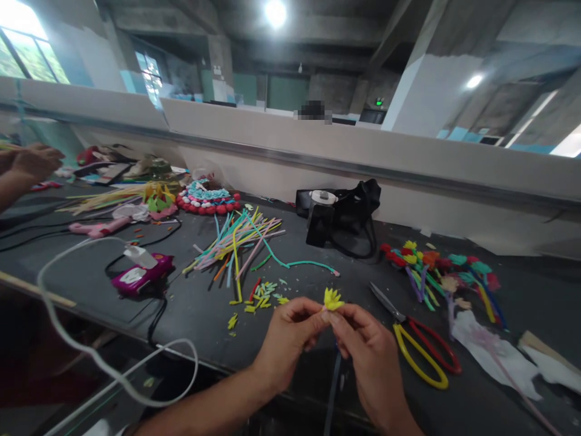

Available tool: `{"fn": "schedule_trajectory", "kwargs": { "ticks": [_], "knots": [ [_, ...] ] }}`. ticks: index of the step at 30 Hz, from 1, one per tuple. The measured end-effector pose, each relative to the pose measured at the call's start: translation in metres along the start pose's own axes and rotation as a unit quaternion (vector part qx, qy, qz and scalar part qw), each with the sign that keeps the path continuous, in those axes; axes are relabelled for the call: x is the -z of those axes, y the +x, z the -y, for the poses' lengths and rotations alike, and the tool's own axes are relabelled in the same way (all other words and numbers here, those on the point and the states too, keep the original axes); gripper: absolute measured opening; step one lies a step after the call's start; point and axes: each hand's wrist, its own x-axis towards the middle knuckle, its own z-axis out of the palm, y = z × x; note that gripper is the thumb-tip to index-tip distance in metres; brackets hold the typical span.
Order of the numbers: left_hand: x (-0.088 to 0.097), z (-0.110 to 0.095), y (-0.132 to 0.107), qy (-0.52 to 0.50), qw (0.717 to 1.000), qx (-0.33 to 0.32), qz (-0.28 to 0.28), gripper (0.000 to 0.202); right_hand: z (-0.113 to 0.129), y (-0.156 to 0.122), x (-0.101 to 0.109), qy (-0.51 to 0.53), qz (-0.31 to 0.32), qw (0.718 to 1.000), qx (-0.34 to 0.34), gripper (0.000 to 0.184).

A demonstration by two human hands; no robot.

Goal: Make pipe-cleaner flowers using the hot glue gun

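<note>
Close to the table's front edge, a small yellow flower (333, 299) with pointed petals is pinched upright between my two hands. My left hand (290, 333) grips its base from the left with thumb and finger. From the right, the thumb and fingers of my right hand (370, 345) close on the same base; the flower's underside is hidden by the fingertips. Short yellow cut pieces (261, 303) and pale green bits lie just left of the flower. To the right of my right hand rest scissors (420, 345) with one yellow and one red handle, blades slightly apart.
Behind the cut pieces is a heap of coloured fuzzy stems (238, 242). Several finished flowers (422, 266) lie at right, by white paper (490, 345). A black bag (358, 212), pink glue gun (100, 227) and purple power strip (143, 275) with trailing cables surround. Another person's hand (36, 160) is far left.
</note>
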Motion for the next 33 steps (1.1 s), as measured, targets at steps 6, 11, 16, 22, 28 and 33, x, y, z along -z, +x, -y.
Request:
{"fn": "schedule_trajectory", "kwargs": {
  "ticks": [6, 11, 16, 22, 28, 33],
  "knots": [
    [-0.004, -0.002, 0.000, -0.030, 0.999, 0.027, 0.007, 0.035, -0.015, -0.003, -0.007, 0.052, -0.044, 0.997, -0.043, 0.025],
    [-0.007, 0.000, 0.001, -0.051, 0.998, 0.033, 0.009, 0.032, -0.014, -0.005, -0.013, 0.156, -0.060, 0.975, -0.144, 0.028],
    [-0.004, -0.003, 0.005, -0.074, 0.996, 0.039, 0.014, 0.030, -0.006, -0.002, -0.013, 0.217, -0.036, 0.959, -0.178, 0.028],
    [-0.002, -0.009, 0.005, -0.087, 0.994, 0.063, 0.021, 0.029, -0.007, -0.001, -0.011, 0.211, -0.034, 0.969, -0.123, 0.037],
    [0.001, -0.011, 0.005, -0.083, 0.995, 0.053, 0.026, 0.028, -0.007, -0.006, -0.007, 0.200, -0.073, 0.977, -0.008, 0.040],
    [0.005, -0.012, 0.008, -0.080, 0.996, 0.032, 0.029, 0.027, 0.003, -0.010, -0.001, 0.170, -0.109, 0.975, 0.094, 0.040]
  ]
}}
